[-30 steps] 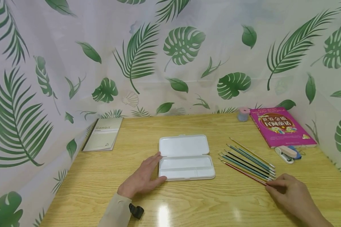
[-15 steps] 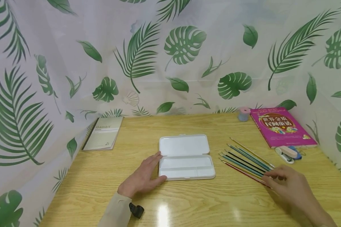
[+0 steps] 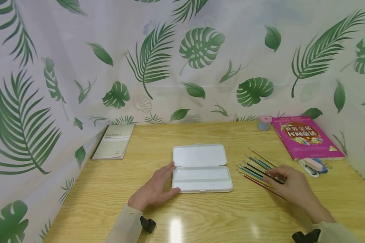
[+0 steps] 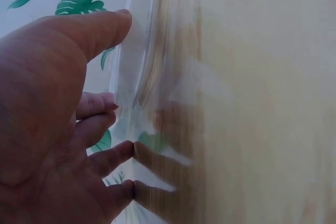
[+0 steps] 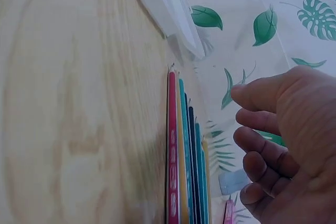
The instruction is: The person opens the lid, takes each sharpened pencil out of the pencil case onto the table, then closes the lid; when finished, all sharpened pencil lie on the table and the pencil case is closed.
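Note:
An open white plastic pencil case (image 3: 200,168) lies empty in the middle of the wooden table (image 3: 200,216). My left hand (image 3: 169,179) rests flat on the table at the case's left end. In the left wrist view its thumb (image 4: 100,30) touches the case edge (image 4: 131,51). To the right of the case lies a row of several coloured pencils (image 3: 255,167). My right hand (image 3: 275,177) is over their near half with its fingers loosely bent. In the right wrist view this hand (image 5: 262,129) hovers just above the pencils (image 5: 186,161) and grips none.
A beige notebook (image 3: 113,141) lies at the back left and a magenta book (image 3: 305,136) at the back right. A small pink-topped roll (image 3: 264,122) and a white and blue stapler-like item (image 3: 311,165) sit near the book. Leaf-print curtains (image 3: 182,60) close in three sides.
My right hand has slid from the pencils' near tips up and to the left, and now covers their middle. The left hand has stayed by the case.

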`<state>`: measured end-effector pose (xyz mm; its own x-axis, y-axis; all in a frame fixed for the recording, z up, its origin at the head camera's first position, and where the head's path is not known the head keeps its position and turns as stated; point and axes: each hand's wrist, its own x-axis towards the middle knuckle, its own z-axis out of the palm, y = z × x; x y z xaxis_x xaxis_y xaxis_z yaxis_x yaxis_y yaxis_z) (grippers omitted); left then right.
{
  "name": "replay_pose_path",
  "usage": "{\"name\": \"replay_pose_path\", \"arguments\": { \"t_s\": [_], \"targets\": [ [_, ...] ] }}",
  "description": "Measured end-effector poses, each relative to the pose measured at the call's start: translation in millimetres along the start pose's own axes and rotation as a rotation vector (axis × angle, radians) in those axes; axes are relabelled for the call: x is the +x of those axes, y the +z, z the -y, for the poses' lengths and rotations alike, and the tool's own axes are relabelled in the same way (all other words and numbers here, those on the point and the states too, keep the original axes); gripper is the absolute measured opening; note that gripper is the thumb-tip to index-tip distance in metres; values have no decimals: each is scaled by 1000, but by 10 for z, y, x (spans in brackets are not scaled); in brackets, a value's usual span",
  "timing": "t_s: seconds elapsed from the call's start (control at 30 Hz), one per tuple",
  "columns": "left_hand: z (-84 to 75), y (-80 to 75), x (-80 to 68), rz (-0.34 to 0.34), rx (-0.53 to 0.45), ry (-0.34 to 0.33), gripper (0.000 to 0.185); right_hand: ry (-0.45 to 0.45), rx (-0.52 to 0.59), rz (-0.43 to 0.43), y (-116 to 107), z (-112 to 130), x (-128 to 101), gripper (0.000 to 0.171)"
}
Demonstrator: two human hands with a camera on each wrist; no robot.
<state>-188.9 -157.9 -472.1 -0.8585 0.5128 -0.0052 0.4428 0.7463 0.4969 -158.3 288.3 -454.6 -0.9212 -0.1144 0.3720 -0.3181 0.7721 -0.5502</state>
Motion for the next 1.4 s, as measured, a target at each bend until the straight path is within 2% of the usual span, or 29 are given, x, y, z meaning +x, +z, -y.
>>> {"name": "replay_pose_path", "arguments": {
  "t_s": [0.3, 0.43, 0.7, 1.0, 1.2, 1.4],
  "targets": [
    [26, 9, 20, 4, -13, 6, 79, -58, 27, 24, 183, 133, 241, 19],
    [36, 19, 26, 1, -11, 9, 80, -67, 47, 65, 269, 189, 334, 23],
    [32, 12, 15, 12, 6, 7, 81, -40, 87, 164, 449, 327, 526, 33],
    [55, -1, -1, 9, 2, 4, 80, -1, 68, 260, 597, 448, 748, 59],
    [56, -12, -7, 5, -6, 9, 80, 69, 58, 314, 745, 457, 931, 61],
    [39, -12, 3, 12, -10, 7, 80, 83, 101, 321, 875, 421, 1014, 61]
  ]
}}
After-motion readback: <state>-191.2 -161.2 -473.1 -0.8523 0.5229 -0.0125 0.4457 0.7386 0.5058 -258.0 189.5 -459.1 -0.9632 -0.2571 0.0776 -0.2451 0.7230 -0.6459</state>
